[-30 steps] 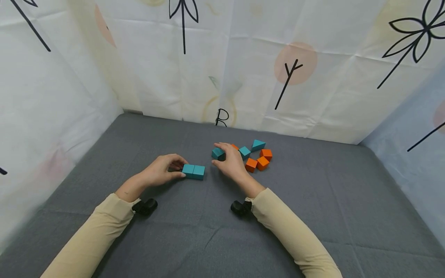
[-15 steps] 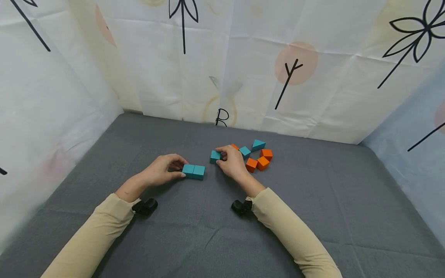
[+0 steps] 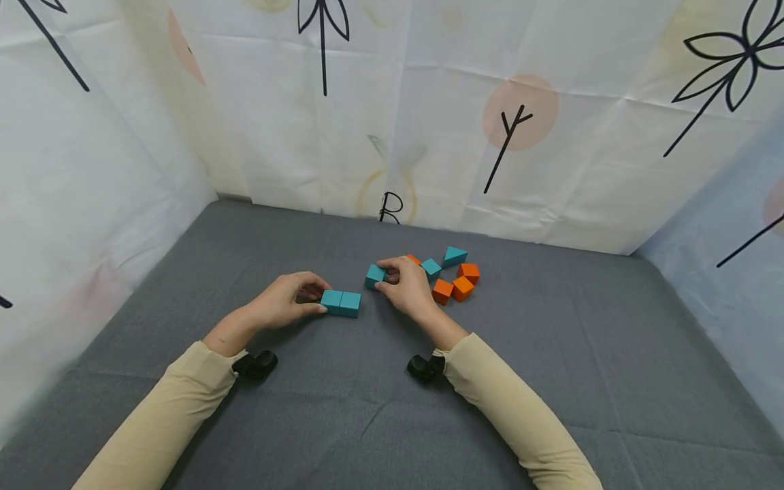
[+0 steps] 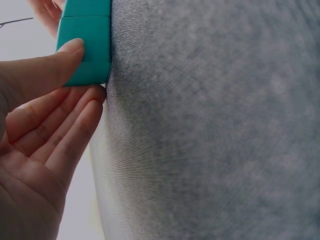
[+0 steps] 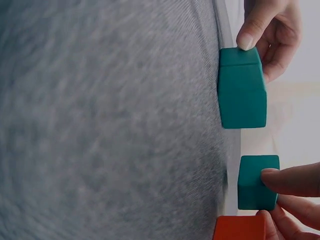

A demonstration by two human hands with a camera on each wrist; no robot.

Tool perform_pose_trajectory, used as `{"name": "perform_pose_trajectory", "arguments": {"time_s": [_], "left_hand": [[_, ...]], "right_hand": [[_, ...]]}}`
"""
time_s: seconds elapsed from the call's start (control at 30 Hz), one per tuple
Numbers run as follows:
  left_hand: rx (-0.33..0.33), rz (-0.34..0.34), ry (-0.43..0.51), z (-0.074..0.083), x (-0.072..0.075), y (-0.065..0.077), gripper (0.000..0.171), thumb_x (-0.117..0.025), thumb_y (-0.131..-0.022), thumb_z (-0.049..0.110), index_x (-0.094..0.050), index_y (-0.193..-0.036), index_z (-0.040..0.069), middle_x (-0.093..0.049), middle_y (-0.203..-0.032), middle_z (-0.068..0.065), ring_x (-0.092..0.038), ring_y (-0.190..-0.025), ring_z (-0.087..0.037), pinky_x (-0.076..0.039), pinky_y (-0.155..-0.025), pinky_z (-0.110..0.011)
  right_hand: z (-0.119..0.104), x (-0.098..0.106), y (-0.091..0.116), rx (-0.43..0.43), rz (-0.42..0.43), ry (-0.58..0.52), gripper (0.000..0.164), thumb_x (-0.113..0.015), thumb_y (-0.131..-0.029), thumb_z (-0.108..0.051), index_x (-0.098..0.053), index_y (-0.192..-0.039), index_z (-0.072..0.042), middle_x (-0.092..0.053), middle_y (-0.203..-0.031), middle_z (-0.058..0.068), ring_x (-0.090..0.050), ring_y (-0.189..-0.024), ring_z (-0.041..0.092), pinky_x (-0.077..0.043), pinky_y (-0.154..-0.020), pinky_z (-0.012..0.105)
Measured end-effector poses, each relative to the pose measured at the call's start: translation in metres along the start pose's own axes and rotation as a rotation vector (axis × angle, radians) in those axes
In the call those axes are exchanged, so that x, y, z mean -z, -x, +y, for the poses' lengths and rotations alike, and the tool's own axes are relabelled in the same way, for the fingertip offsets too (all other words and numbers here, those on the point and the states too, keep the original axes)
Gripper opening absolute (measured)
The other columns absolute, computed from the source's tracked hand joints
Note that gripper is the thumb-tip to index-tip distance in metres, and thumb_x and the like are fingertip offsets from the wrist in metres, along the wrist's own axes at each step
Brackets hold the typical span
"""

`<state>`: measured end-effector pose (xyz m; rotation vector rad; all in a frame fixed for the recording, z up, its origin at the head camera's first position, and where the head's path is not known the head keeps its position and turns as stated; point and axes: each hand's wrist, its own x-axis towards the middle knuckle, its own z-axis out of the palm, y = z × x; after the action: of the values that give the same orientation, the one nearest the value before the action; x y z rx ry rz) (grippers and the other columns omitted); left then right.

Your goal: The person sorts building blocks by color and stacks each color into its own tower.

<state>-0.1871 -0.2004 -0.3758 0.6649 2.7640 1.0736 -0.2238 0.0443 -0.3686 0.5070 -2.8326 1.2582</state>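
Sleeves: left sleeve [image 3: 165, 408] and right sleeve [image 3: 517, 408], both beige, reaching in from the near edge.
Wrists: a black device at each cuff, left device [image 3: 256, 366] and right device [image 3: 425, 367].
Worktop surface: worktop [image 3: 343, 435] covered in grey cloth, with a few creases nearest the person.
Left hand: left hand [image 3: 278, 299] pinches the left-end block of the teal pair; thumb on the near side, other fingers at the far side.
Teal pair: left-end block [image 3: 331, 301] and right-end block [image 3: 350, 304], side by side, faces touching along a thin seam, both resting on the cloth.
Right hand: right hand [image 3: 407, 282] grips one teal block between thumb and fingers.
Held block: teal block [image 3: 373, 276], just beyond the pair and to its right, apart from it by a small gap; whether its underside meets the cloth, cannot tell.
Orange group, right of the right hand: front orange block [image 3: 443, 291], middle orange block [image 3: 463, 288] and rear orange block [image 3: 468, 273], set close together at differing angles.
Beyond the right hand: loose teal block [image 3: 431, 269], turned cornerwise; an orange piece [image 3: 413, 258], mostly hidden by the hand.
Farthest piece: teal triangular block [image 3: 455, 256], behind the loose one.
Backdrop: pale curtain [image 3: 429, 122] printed with black line flowers and peach circles.
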Motion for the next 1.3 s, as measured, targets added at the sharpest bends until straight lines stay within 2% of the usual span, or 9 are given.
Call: {"name": "perform_pose_trajectory", "arguments": {"time_s": [0.27,0.53,0.93,1.3], "left_hand": [[0.005,0.0,0.004,0.001,0.0,-0.001,0.031,-0.069,-0.088,0.008,-0.06,-0.116,-0.002,-0.063,-0.111,-0.016,-0.062,-0.103,-0.031,-0.052,-0.093,-0.044],[0.005,-0.004,0.008,0.001,0.0,0.0,0.031,-0.068,-0.089,0.009,-0.06,-0.116,-0.002,-0.062,-0.112,-0.017,-0.062,-0.104,-0.031,-0.052,-0.093,-0.045],[0.008,-0.015,0.023,-0.002,0.001,-0.001,0.033,-0.068,-0.089,0.009,-0.059,-0.118,-0.003,-0.061,-0.115,-0.018,-0.061,-0.105,-0.032,-0.051,-0.094,-0.047],[0.023,-0.041,0.051,-0.004,0.001,-0.003,0.035,-0.066,-0.09,0.009,-0.055,-0.12,-0.005,-0.06,-0.114,-0.02,-0.06,-0.108,-0.036,-0.051,-0.094,-0.045]], "right_hand": [[-0.01,0.0,0.003,0.054,-0.013,-0.047,0.036,-0.07,-0.088,-0.011,-0.065,-0.123,-0.007,-0.06,-0.115,0.014,-0.061,-0.103,0.027,-0.054,-0.087,0.036],[-0.022,-0.001,0.008,0.118,-0.043,-0.074,0.035,-0.07,-0.088,-0.011,-0.065,-0.122,-0.008,-0.06,-0.117,0.013,-0.061,-0.105,0.028,-0.054,-0.087,0.033],[-0.035,-0.008,0.009,0.216,-0.13,-0.051,0.036,-0.072,-0.086,-0.012,-0.065,-0.122,-0.006,-0.061,-0.116,0.012,-0.061,-0.103,0.027,-0.054,-0.088,0.034],[-0.039,-0.016,0.008,0.262,-0.176,-0.041,0.036,-0.072,-0.086,-0.013,-0.065,-0.121,-0.005,-0.062,-0.115,0.011,-0.062,-0.102,0.027,-0.054,-0.088,0.031]]}}
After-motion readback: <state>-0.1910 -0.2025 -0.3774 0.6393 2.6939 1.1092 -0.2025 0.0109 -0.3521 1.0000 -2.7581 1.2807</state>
